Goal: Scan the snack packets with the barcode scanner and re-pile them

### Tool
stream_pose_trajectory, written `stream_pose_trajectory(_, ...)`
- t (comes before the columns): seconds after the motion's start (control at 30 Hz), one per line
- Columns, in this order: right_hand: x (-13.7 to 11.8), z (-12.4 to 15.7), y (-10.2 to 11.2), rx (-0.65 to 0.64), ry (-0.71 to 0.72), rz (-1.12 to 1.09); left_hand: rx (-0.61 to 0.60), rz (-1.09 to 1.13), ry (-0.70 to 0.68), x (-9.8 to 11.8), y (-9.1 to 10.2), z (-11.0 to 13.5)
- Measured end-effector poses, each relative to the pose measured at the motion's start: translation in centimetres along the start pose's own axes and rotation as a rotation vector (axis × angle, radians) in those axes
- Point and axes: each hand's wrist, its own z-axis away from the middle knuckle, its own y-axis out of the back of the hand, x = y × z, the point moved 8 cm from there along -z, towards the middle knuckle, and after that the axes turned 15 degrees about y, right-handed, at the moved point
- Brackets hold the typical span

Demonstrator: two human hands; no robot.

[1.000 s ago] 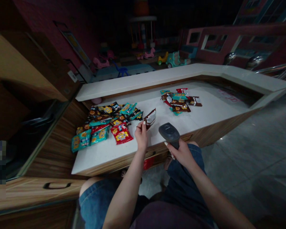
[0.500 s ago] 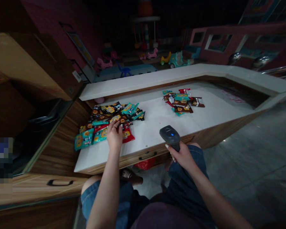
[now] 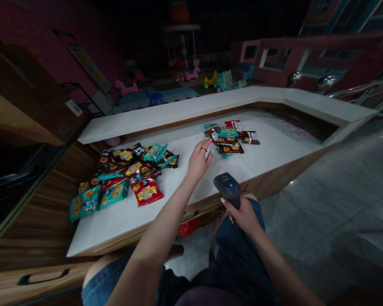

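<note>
My left hand [image 3: 199, 160] stretches over the counter to the near left edge of the right-hand pile of snack packets [image 3: 230, 147]. Its fingers are extended with the thumb apart, and the fingertips are close to a red bit of packaging; whether they touch it I cannot tell. In my right hand [image 3: 243, 213] is a dark barcode scanner [image 3: 226, 183] with a blue light on top, held by its handle above my knee. A bigger heap of packets [image 3: 134, 168] in brown, teal and black lies to the left, with a red packet [image 3: 147, 191] at its front.
The white counter [image 3: 178, 187] has a raised ledge [image 3: 178, 111] along its back. Cardboard boxes [image 3: 22, 89] and a wooden cabinet [image 3: 47, 212] stand on the left. A drawer front runs below the counter edge, above my knees. Play equipment [image 3: 226, 81] stands beyond the ledge.
My left hand has moved right, from the left heap to the right pile. The view has shifted right. My right hand still holds the scanner in much the same place.
</note>
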Motion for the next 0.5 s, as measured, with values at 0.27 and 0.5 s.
stream_pose_trajectory(0.27, 2.1, 0.2, 2.1, 0.063, -0.048, -0.003, -0.199, -0.091, 0.06, 2.6, -10.5, -9.8)
stream_pose_trajectory(0.5, 2.4, 0.3, 2.2, 0.104, -0.036, -0.035, -0.263, -0.184, 0.145, 2.8, -11.0, -10.2)
